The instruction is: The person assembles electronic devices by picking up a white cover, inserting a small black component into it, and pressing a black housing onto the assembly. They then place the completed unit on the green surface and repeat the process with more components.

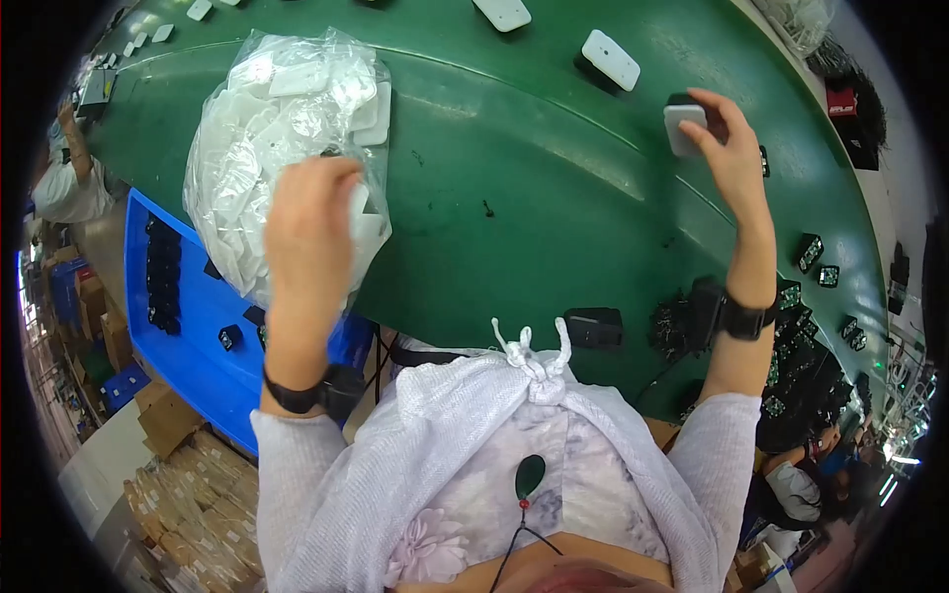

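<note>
My right hand (729,148) grips a small black box with a white rounded plate on top (682,130), between thumb and fingers, over the far right of the green table. My left hand (308,212), smeared by motion, is over a clear plastic bag (222,148) heaped with white rounded plates (297,79). The fingers curl at the bag's right side, next to a white plate edge; whether they hold it I cannot tell. Beyond my right hand stands another white-topped black box (611,61), with a similar white piece (502,12) farther off.
A blue tray (188,336) at left holds several black parts. At right lie black cube-like parts (811,252) and a heap of dark parts (811,366). A black block (593,328) sits at the table's near edge. Other people are at the far left and lower right.
</note>
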Tool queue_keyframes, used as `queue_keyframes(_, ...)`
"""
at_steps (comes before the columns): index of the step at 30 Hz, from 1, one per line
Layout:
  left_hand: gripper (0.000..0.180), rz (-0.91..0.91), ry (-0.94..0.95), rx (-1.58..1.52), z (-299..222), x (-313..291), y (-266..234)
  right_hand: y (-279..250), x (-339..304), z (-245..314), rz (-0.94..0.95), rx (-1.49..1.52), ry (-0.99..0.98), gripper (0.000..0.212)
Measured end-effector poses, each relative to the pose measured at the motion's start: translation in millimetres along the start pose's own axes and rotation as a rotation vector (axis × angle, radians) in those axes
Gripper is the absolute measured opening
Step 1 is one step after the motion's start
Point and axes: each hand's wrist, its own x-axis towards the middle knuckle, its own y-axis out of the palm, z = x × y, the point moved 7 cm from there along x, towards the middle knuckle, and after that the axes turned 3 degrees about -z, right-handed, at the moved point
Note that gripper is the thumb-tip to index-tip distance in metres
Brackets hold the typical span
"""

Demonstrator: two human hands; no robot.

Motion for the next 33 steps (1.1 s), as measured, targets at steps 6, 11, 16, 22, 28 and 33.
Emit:
queue_keyframes(6,0.018,0.306,0.057,0.269,29.0,-17.4,16.1,14.2,51.1,-24.7,0.152,-0.022,0.047,0.033)
queue_keyframes(11,0.025,0.416,0.083,0.305,26.5,-12.8,31.0,4.1,60.5,-55.2,0.137,-0.184,0.073,0.028)
queue_keyframes(16,0.025,0.529,0.047,0.340,41.7,-18.4,41.2,-9.2,30.0,-6.1,-0.138,-0.197,-0.015,0.039)
queue_keyframes(22,0.023,0.467,0.176,0.246,30.0,-24.2,23.3,-3.5,-71.5,31.4,0.092,-0.357,-0.260,0.019)
queue_keyframes(28,0.034,0.601,0.202,0.277,23.6,-24.0,26.5,12.7,-118.8,10.4,0.120,-0.243,-0.116,0.019)
queue_keyframes(33,0.028,0.566,0.260,0.378,24.9,-29.7,31.4,16.5,-125.7,9.4,0.047,-0.307,-0.180,0.016)
